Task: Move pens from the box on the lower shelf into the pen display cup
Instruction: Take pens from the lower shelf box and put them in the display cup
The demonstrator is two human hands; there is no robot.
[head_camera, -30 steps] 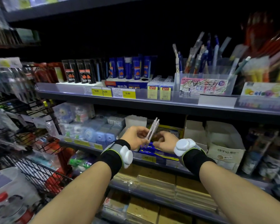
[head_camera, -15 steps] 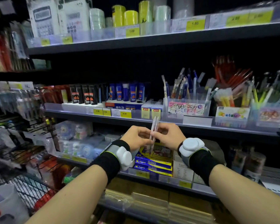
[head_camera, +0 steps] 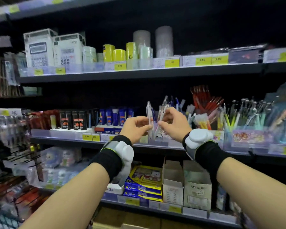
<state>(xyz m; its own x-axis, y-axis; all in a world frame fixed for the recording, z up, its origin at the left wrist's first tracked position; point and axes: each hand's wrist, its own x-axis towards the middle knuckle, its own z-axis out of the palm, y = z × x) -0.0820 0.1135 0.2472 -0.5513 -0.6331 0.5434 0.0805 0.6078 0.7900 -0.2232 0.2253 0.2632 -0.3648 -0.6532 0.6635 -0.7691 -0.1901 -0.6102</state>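
Note:
Both my hands are raised in front of the middle shelf. My left hand [head_camera: 136, 128] pinches a clear pen [head_camera: 149, 113] held upright. My right hand [head_camera: 175, 123] grips another clear pen [head_camera: 162, 115], tilted, its tip near the left one. Right behind them stands the clear pen display cup [head_camera: 170, 111] with several blue and clear pens; my hands hide its lower part. On the lower shelf, a white open box [head_camera: 115, 188] sits partly hidden under my left wrist.
Further pen cups with red, pastel and grey pens [head_camera: 248, 119] line the middle shelf to the right. Glue sticks and black tubes [head_camera: 73, 120] stand to the left. Cardboard boxes [head_camera: 185, 182] and blue-yellow packs [head_camera: 144, 182] fill the lower shelf. Calculators and tape rolls sit above.
Both hands rose from the lower shelf to the middle shelf. The pens, first held together between the hands, are now split, one in each hand. My view tilted upward.

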